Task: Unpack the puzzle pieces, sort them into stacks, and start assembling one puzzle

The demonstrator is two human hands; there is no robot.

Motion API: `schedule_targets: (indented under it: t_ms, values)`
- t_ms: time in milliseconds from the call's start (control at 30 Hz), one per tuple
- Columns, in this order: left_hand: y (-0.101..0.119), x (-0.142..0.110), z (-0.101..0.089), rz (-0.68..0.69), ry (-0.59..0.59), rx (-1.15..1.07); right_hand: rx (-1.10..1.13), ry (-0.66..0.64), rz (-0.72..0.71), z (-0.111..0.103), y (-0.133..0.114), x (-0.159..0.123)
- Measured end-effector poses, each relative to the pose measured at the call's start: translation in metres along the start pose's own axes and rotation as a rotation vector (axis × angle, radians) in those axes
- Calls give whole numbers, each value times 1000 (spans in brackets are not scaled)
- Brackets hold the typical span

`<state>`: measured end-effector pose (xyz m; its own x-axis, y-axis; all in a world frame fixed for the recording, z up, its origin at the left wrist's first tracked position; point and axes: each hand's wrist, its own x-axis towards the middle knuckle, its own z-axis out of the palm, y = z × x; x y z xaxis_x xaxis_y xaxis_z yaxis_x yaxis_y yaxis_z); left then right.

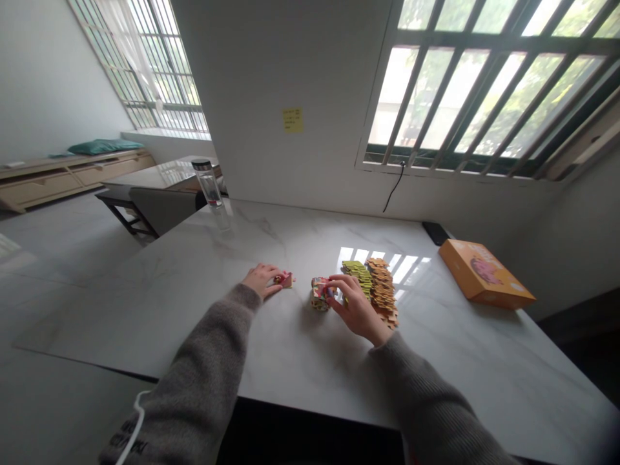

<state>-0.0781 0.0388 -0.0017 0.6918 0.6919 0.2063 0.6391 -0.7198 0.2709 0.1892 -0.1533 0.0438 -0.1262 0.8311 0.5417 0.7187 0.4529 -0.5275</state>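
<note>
Over the marbled table [285, 368], right hand [358, 310]: thumb and fingertips pinched on a piece at the right side of the multicoloured jigsaw stack [318, 298].
Left hand [260, 281]: thumb and fingers closed about the pink jigsaw pieces [287, 280], low at the tabletop; how firmly, I cannot tell.
Stack between hands: the multicoloured stack lies left of the right palm and right of the pink pieces, with a gap between; the right hand is nearer, already touching it.
Long axes: the stack is compact, with no clear long side; the green jigsaw row [357, 272] and the orange-brown jigsaw row [383, 290] run side by side, away from the body.
Rows and right hand: the green row is partly hidden behind the fingers; the orange-brown one lies farther right.
Orange box [504, 281]: at the table's right, looks closed, contents hidden.
Glass bottle [209, 184]: upright at the far left, black-lidded, something reddish near its base; liquid cannot be told.
Black phone-like slab [435, 233]: flat, just behind the box.
</note>
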Motion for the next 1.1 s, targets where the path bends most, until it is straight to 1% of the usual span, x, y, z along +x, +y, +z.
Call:
schedule_targets:
  t_ms: [133, 233, 267, 333, 400, 433, 500, 533, 600, 700, 800, 867, 933, 1033, 1100]
  values:
    - [-7, 0, 3, 45, 10, -33, 26, 24, 11, -1, 1, 1]
    - [-2, -3, -2, 41, 46, -63, 45, 68, 18, -4, -3, 2]
    - [4, -4, -6, 41, 90, -85, 56, 86, 18, -6, -5, 3]
    - [20, -7, -15, 57, 236, -174, 85, 110, 11, -7, -9, 4]
    - [41, -9, -24, 87, 402, -358, 115, 114, -5, -7, -13, 4]
    - [53, -10, -27, 91, 429, -486, 128, 107, -17, -7, -14, 4]
    - [76, -12, -29, 67, 404, -745, 145, 86, -45, -6, -18, 4]
    - [86, -12, -29, 45, 377, -827, 149, 71, -59, -5, -19, 4]
    - [102, -12, -25, 23, 321, -904, 145, 42, -84, -4, -22, 4]
    - [111, -11, -18, 15, 267, -946, 107, 40, -120, -4, -26, 3]
    - [112, -8, -13, -8, 257, -1095, 69, 106, -122, -2, -29, 3]
    - [112, -7, -10, -31, 280, -1203, 78, 167, -78, 0, -30, 3]
    - [115, -7, -9, -50, 298, -1244, 127, 201, -15, 3, -31, 4]
    - [120, -9, -7, -45, 300, -1186, 239, 225, 102, 6, -33, 5]
    - [123, -10, -6, -20, 304, -1125, 313, 266, 177, 6, -34, 6]
